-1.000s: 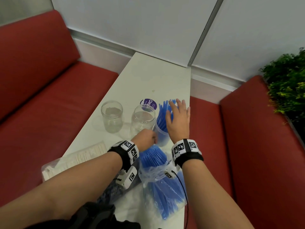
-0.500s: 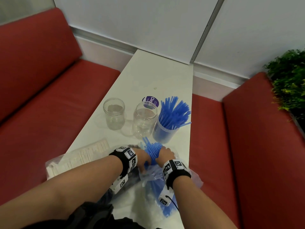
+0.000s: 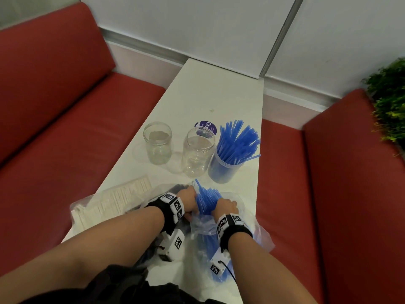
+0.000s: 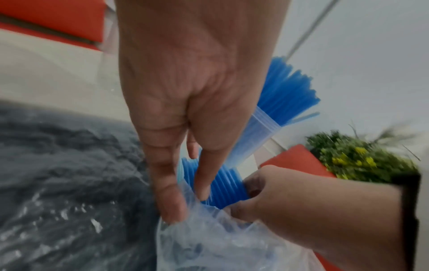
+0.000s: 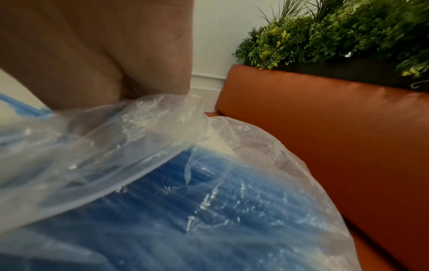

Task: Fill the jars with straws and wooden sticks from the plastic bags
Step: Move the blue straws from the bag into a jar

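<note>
A clear plastic bag (image 3: 203, 229) of blue straws (image 3: 207, 198) lies at the near end of the white table (image 3: 219, 93). My right hand (image 3: 225, 208) grips a bundle of straws sticking out of the bag's mouth. My left hand (image 3: 188, 201) pinches the bag's rim (image 4: 185, 216) beside them. Behind stand two empty glass jars (image 3: 157, 142) (image 3: 198, 151) and a plastic jar (image 3: 225, 166) packed with blue straws. A bag of wooden sticks (image 3: 111, 201) lies to the left. In the right wrist view the bag (image 5: 209, 201) fills the frame.
A purple lid (image 3: 206, 128) lies behind the middle jar. A dark bag (image 4: 58, 174) sits under my left wrist. Red bench seats (image 3: 54, 150) flank the narrow table on both sides, with a green plant (image 3: 390, 102) at the right and a white wall behind.
My right hand came back from the filled plastic jar to the bag and took hold of a straw bundle. My left hand moved from the jar to the bag's rim.
</note>
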The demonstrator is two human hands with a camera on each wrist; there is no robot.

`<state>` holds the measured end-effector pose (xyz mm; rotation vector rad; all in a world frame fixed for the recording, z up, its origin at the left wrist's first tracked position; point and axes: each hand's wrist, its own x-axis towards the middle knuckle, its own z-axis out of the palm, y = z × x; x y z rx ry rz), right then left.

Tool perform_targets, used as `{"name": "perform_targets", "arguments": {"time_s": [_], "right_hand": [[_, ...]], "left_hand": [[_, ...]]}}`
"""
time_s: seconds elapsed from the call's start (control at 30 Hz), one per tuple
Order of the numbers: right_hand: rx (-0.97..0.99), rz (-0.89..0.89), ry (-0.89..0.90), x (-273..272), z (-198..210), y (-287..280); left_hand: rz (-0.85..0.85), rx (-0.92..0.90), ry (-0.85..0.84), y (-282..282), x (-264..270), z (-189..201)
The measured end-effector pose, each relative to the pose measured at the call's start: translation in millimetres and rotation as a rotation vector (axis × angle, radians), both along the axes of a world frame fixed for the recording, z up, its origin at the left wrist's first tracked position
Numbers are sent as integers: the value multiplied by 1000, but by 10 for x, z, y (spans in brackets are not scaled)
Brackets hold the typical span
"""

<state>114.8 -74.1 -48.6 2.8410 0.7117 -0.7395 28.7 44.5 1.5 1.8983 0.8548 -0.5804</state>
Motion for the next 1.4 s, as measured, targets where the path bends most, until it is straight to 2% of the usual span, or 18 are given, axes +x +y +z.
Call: {"name": "perform_targets", "arguments": {"time_s": [0.1,0.3,0.47,0.57,0.77,0.83,0.9,0.93,1.0,1.03,1.1,1.17,1.27,1.33,1.4], "right_hand": [[61,-72,41,28,94,27],[334,-167,110,-23,285,151],[727,-194,276,-148,493,256],[849,-139,354,-236,676,310],[1104,-156,371,-294,1153,394],[1191,-184,372,-266,1365,410],[1262,-216,363,-202,1594,434],[1293,-227,345,-171,1719,441],[1403,-223,319,-121,1993,453],[1476,-222,323,-106,2130,459],[1626,-207,362,-70,2365,459],[1722,-175,399,-44,2509,452],[1768,-137,450,-53,2580,420],[1779,-143,457,-67,2568,403],[1781,-160,447,-65,2549,395]], "left_hand": [[18,57,5,10,-38,-61],[70,115,-152,206,-12,120],[-76,295,-122,452,-111,396],[-213,396,-47,545,-194,465],[-324,515,44,567,-277,511],[-300,589,11,569,-247,579],[-171,616,-138,584,-190,660],[-68,560,-245,589,-156,700],[198,282,-440,587,-89,736],[330,82,-485,571,-58,743],[508,-327,-469,524,-32,767],[567,-684,-388,493,-40,798],[670,-1082,-371,474,-40,813],[728,-1239,-414,443,-16,845],[720,-1263,-437,418,26,876]]}}
